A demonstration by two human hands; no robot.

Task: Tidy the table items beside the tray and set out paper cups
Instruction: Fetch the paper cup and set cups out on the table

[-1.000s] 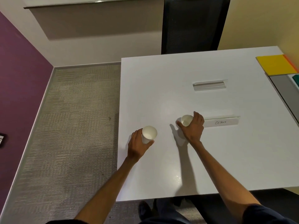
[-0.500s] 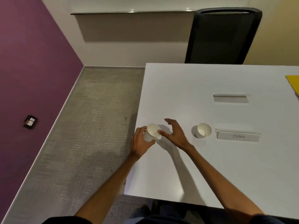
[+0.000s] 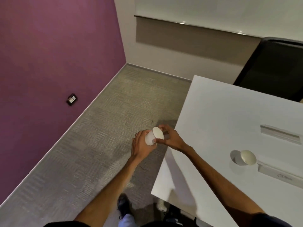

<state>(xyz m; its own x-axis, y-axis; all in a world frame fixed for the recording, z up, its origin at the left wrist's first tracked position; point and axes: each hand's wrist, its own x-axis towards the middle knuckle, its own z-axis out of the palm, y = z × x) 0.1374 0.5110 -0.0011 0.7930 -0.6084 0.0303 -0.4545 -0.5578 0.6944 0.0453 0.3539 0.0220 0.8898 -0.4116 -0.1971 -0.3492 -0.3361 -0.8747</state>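
Observation:
A white paper cup (image 3: 153,135) is held in the air just off the left edge of the white table (image 3: 213,122), over the carpet. My left hand (image 3: 141,145) wraps around its body from the left. My right hand (image 3: 170,139) pinches its rim from the right with thumb and fingers. A second white paper cup (image 3: 245,157) stands on the table at the right, next to a white folded name card (image 3: 278,174) with handwriting. No tray is in view.
A second folded name card (image 3: 280,133) lies farther back on the table. A black office chair (image 3: 275,69) stands behind the table's far edge. Grey carpet (image 3: 98,145) and a purple wall (image 3: 57,54) with a socket (image 3: 71,99) lie left.
My right hand let go of the second cup beside the name card and came over to the cup in my left hand. Both hands moved with that cup past the table's left edge.

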